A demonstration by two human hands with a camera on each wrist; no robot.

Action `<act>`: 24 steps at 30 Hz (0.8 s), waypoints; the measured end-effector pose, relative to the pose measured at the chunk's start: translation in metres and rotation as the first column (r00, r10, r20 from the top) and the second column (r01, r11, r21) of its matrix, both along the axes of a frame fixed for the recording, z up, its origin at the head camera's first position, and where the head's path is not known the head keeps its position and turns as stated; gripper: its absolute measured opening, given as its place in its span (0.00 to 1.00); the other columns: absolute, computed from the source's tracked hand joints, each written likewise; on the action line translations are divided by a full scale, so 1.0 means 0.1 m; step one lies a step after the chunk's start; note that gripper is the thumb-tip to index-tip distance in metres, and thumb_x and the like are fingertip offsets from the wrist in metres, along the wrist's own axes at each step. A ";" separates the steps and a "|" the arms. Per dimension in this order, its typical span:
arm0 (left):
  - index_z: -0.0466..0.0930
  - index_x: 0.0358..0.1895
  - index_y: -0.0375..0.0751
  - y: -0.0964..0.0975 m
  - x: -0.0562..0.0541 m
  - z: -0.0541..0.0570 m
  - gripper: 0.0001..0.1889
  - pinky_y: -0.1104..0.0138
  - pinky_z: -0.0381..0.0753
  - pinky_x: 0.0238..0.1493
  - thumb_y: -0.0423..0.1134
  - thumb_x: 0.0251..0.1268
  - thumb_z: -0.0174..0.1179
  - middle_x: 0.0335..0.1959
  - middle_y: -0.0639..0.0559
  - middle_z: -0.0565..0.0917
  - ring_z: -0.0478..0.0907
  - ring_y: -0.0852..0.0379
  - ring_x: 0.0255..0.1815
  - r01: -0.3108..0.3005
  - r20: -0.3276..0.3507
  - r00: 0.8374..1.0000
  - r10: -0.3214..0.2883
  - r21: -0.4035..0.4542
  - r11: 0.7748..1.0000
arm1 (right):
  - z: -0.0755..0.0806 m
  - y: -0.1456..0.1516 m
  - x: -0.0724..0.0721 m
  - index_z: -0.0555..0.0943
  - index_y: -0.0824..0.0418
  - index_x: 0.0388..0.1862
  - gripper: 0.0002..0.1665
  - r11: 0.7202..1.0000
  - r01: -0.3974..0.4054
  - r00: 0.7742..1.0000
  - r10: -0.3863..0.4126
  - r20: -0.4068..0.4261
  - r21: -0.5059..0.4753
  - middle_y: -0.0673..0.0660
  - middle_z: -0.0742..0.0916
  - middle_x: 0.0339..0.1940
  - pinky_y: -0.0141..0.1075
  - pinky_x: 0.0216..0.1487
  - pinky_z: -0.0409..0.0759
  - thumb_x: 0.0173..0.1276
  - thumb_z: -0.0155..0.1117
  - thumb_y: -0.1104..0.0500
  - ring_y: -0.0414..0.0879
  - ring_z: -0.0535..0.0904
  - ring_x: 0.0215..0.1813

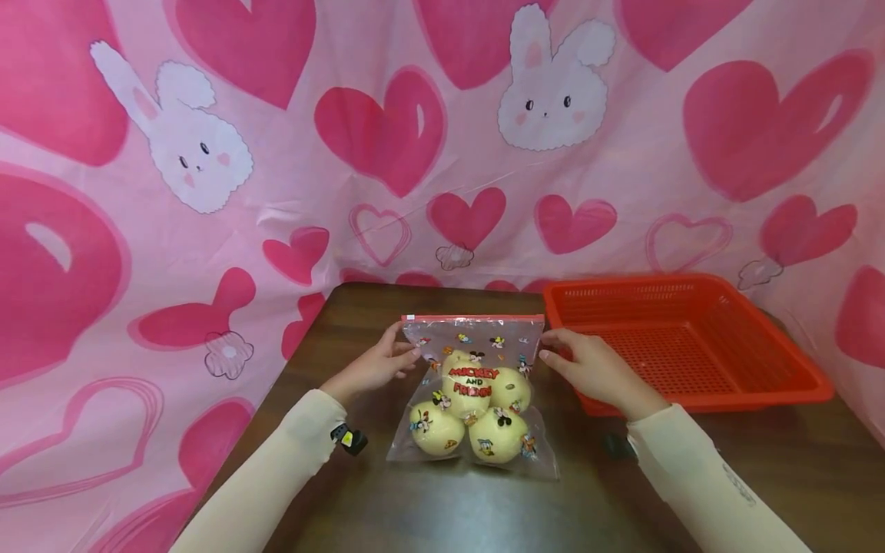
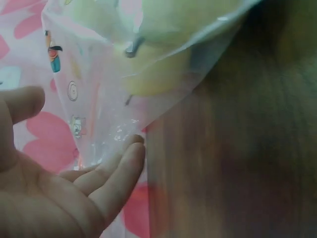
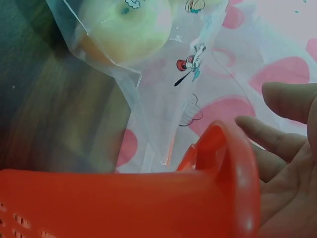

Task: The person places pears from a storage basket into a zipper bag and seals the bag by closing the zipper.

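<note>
A clear zip bag [image 1: 429, 335] with a red slider strip along its top and cartoon prints stands upright on the table, holding several round pale yellow fruits [image 1: 437, 430]. At the bag's left upper edge is my left hand [image 1: 373, 367]; its fingers are relaxed and apart, with thumb and fingers not closed on the plastic in the left wrist view. My right hand [image 1: 596, 370] is by the right upper edge, fingers loosely extended, between the bag and the red basket. Whether fingertips touch the bag cannot be told. The right wrist view shows the hand behind the basket's rim [image 3: 242, 183].
A red plastic basket [image 1: 760, 401] with a perforated bottom sits at the right, close to the bag and right hand. The dark wooden table [image 1: 477, 511] ends at a pink cloth backdrop [image 1: 290, 200] with hearts and rabbits.
</note>
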State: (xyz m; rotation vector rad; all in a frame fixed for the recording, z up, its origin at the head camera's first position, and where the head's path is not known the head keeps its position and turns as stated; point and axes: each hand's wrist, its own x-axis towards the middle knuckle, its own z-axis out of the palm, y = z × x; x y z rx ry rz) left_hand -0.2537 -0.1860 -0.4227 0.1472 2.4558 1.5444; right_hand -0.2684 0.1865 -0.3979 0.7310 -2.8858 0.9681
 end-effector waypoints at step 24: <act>0.53 0.77 0.49 0.45 0.12 -0.01 0.51 0.40 0.59 0.66 0.69 0.54 0.61 0.78 0.39 0.47 0.46 0.41 0.76 -0.030 -0.241 0.964 -0.113 -0.517 0.855 | 0.08 0.00 0.16 0.81 0.54 0.57 0.21 0.999 -0.016 0.999 0.015 -0.029 -0.030 0.56 0.84 0.55 0.59 0.57 0.71 0.68 0.64 0.46 0.57 0.77 0.58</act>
